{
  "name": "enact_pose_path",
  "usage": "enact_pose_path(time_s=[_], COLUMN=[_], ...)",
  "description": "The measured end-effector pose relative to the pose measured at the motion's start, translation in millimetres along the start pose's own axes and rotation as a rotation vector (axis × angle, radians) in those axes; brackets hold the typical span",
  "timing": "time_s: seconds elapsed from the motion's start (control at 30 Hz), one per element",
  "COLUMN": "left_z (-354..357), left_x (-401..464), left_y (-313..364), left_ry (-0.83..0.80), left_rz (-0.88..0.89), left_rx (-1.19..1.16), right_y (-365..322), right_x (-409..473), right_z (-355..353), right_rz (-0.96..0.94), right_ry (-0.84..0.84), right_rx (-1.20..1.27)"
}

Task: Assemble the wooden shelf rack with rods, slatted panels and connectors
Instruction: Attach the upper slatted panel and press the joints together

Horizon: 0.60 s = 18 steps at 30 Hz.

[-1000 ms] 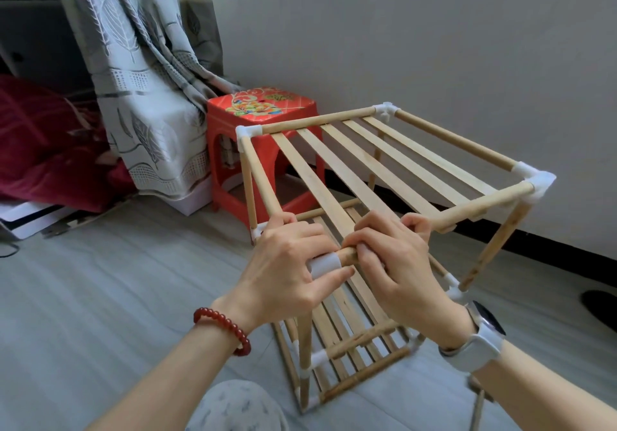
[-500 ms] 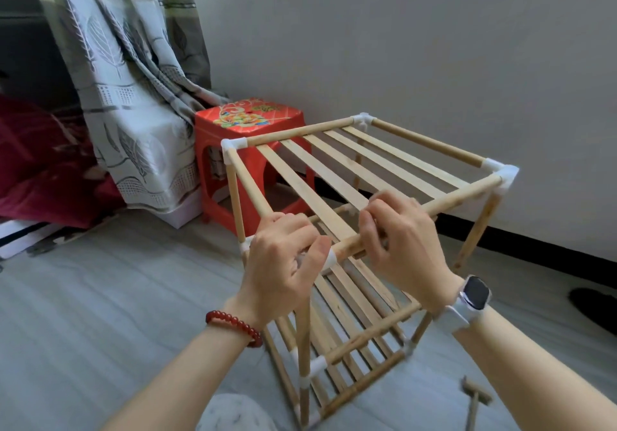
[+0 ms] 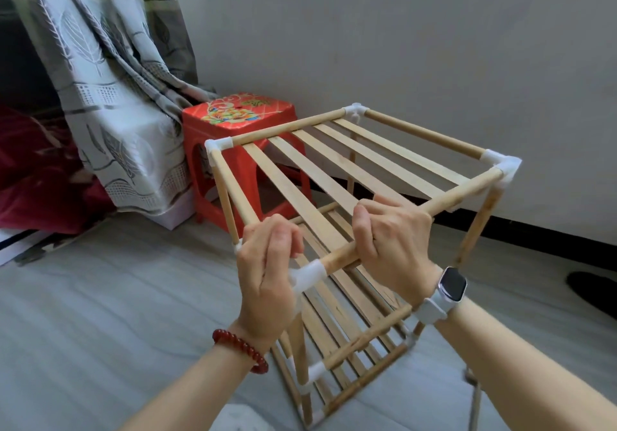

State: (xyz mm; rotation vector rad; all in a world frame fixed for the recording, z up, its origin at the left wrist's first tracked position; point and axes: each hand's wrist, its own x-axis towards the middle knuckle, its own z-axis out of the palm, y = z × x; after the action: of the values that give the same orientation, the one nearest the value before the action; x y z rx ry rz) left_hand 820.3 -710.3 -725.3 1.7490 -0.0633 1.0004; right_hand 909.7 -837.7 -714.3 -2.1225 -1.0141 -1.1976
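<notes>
Your right hand [image 3: 392, 240] now wraps the rod [image 3: 434, 205]; before, only fingertips touched. Your left hand [image 3: 267, 273] grips the connector [image 3: 309, 275], half hidden.

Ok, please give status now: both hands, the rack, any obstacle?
Left hand grips near white corner connector. Right hand grips top front rod. Rack upright on floor. Red stool behind, apart.
</notes>
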Motion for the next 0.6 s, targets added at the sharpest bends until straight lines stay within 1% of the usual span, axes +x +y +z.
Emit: enact_pose_path(time_s=[0.1, 0.2, 0.3, 0.43, 0.47, 0.5, 0.53, 0.6], left_z=[4, 14, 19, 25, 26, 26, 25, 21], left_x=[3, 9, 20, 30, 30, 30, 30, 26], left_y=[-1, -2, -5, -4, -5, -3, -3, -3], left_ry=[0.025, 0.023, -0.001, 0.073, 0.102, 0.130, 0.154, 0.183], left_rz=[0.014, 0.026, 0.043, 0.087, 0.044, -0.036, -0.154, -0.450], left_rx=[-0.019, 0.005, 0.029, 0.147, 0.177, 0.190, 0.185, 0.132], right_y=[2, 9, 13, 16, 17, 16, 16, 15], right_x=[-1, 3, 9, 16, 16, 16, 14, 8], right_z=[5, 7, 10, 11, 11, 9, 8, 3], right_rz=[0.007, 0.014, 0.023, 0.122, 0.125, 0.112, 0.092, 0.097], right_ry=[0.038, 0.045, 0.059, -0.013, -0.037, -0.062, -0.093, -0.157], right_rx=[0.009, 0.040, 0.013, -0.009, -0.032, -0.069, -0.105, -0.112])
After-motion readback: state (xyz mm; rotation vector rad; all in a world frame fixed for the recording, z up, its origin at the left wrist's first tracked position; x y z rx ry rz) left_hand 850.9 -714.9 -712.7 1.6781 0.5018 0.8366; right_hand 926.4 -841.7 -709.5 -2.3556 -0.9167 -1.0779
